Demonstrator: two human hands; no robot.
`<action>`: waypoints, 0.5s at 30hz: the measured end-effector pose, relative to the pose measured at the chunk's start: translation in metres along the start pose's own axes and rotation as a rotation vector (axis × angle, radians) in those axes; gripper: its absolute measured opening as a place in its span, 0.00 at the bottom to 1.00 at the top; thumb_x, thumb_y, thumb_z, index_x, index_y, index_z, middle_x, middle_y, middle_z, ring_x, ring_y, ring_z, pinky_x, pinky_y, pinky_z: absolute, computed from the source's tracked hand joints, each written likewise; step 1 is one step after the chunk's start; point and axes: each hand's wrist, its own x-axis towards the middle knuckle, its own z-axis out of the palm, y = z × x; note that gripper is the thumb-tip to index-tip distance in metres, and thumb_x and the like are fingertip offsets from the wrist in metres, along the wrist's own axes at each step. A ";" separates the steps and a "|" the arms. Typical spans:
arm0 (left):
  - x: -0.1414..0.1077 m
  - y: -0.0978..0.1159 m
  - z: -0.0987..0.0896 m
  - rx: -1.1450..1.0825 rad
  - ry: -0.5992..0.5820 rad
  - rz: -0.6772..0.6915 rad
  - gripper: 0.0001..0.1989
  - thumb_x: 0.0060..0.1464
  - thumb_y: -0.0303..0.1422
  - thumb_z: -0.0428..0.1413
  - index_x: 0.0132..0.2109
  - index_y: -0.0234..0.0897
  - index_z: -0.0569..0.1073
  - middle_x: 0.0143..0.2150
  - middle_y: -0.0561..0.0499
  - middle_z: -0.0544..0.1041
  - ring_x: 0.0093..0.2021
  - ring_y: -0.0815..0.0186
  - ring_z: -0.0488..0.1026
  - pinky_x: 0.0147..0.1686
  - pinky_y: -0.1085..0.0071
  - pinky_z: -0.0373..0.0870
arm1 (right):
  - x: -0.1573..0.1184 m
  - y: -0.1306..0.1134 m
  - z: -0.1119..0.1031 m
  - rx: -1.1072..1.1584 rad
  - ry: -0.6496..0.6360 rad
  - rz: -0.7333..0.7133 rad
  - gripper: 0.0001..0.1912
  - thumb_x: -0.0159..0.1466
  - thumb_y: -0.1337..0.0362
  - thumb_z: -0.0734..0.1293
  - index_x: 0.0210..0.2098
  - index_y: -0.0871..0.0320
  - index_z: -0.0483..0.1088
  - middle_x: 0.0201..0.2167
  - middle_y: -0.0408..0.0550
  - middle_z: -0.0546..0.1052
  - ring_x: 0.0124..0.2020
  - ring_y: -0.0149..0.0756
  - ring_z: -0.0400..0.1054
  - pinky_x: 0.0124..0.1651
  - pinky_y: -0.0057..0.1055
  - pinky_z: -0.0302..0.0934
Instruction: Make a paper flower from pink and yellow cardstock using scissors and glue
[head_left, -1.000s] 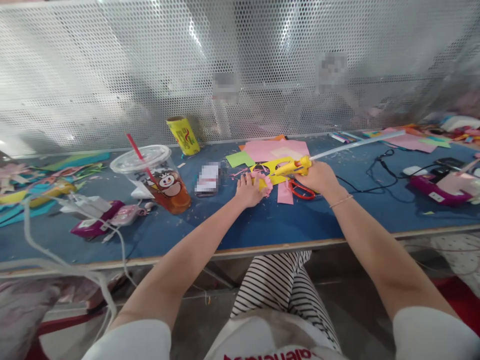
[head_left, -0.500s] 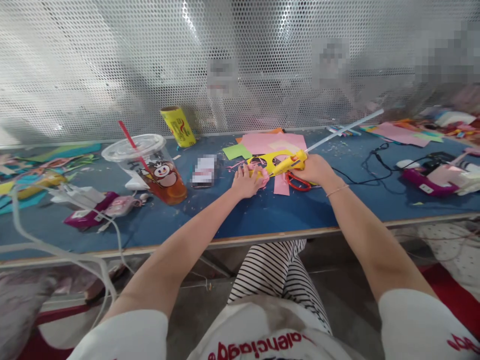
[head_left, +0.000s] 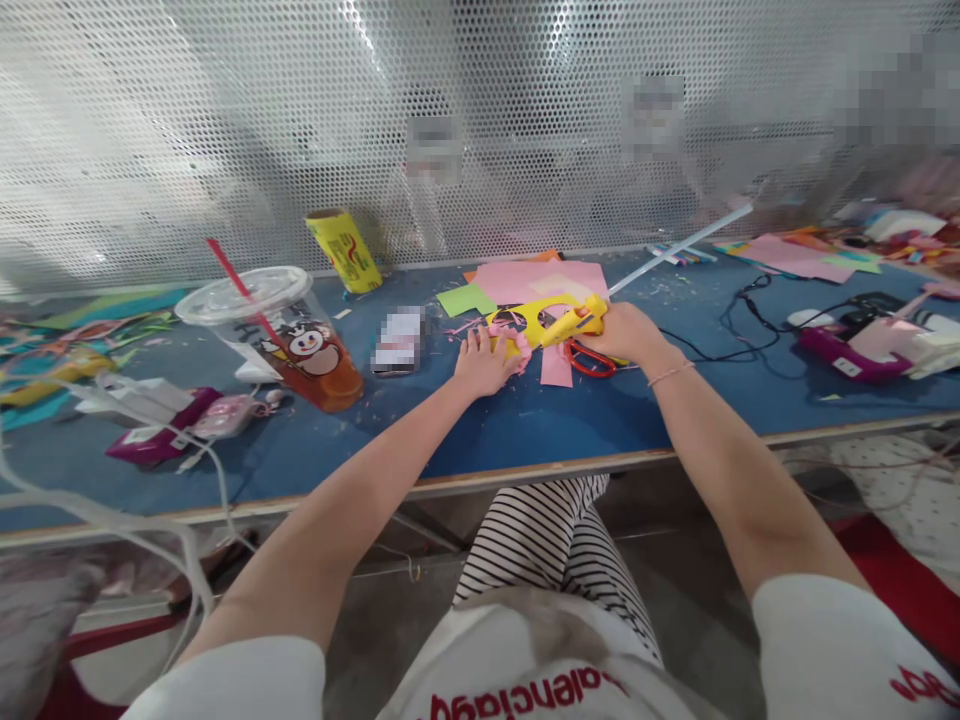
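Note:
My right hand (head_left: 624, 335) is wrapped round a yellow glue gun (head_left: 581, 318) with a long clear glue stick (head_left: 679, 250) rising from its back. The gun's nozzle points left and down, close to a crumpled pink paper piece (head_left: 523, 350). My left hand (head_left: 481, 362) lies over that piece and a bit of yellow material, its fingers spread and pressing on them. Behind the hands lies a yellow sheet with round holes (head_left: 529, 316). Red-handled scissors (head_left: 592, 360) rest under the gun, beside a pink paper strip (head_left: 556, 367).
Left of my hands are a phone (head_left: 399, 340), a lidded drink cup (head_left: 307, 350) and a yellow tube (head_left: 345, 252). Pink paper (head_left: 540, 280) lies behind. Purple devices sit at both sides, with cables. A perforated metal screen (head_left: 510, 120) borders the blue table's back.
The view has shifted slightly, so most things appear a little further left. Both hands keep nearly the same places relative to the glue gun and pink piece.

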 end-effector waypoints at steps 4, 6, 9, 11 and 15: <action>0.003 -0.003 0.001 0.006 -0.014 0.076 0.28 0.63 0.39 0.35 0.68 0.39 0.52 0.71 0.40 0.46 0.70 0.42 0.40 0.64 0.46 0.40 | 0.001 0.002 -0.001 0.013 -0.010 0.005 0.26 0.58 0.47 0.62 0.43 0.61 0.73 0.36 0.56 0.78 0.37 0.45 0.72 0.34 0.33 0.59; 0.005 -0.004 0.002 -0.045 -0.016 0.041 0.30 0.62 0.43 0.34 0.68 0.38 0.51 0.71 0.40 0.46 0.70 0.42 0.40 0.64 0.47 0.40 | 0.001 0.001 -0.002 0.017 -0.021 0.002 0.25 0.58 0.47 0.62 0.43 0.62 0.73 0.36 0.56 0.79 0.37 0.45 0.71 0.34 0.33 0.59; 0.006 -0.001 0.002 -0.153 -0.020 -0.072 0.44 0.56 0.58 0.34 0.69 0.31 0.43 0.70 0.34 0.46 0.69 0.40 0.40 0.64 0.47 0.42 | 0.000 -0.002 -0.003 0.017 -0.032 -0.001 0.25 0.59 0.48 0.62 0.43 0.63 0.73 0.36 0.57 0.79 0.36 0.45 0.72 0.34 0.33 0.59; 0.007 0.001 0.001 -0.180 -0.009 -0.093 0.50 0.52 0.63 0.34 0.69 0.30 0.42 0.70 0.33 0.46 0.69 0.40 0.39 0.64 0.48 0.41 | 0.000 -0.004 -0.004 0.009 -0.039 0.000 0.25 0.58 0.48 0.62 0.43 0.63 0.73 0.36 0.57 0.79 0.36 0.44 0.72 0.34 0.33 0.59; 0.007 0.001 0.000 -0.177 -0.020 -0.100 0.45 0.55 0.59 0.31 0.69 0.31 0.43 0.70 0.34 0.47 0.70 0.42 0.41 0.65 0.50 0.42 | 0.000 -0.010 -0.002 -0.008 -0.052 -0.014 0.23 0.59 0.51 0.61 0.43 0.62 0.73 0.38 0.58 0.78 0.37 0.45 0.72 0.37 0.33 0.61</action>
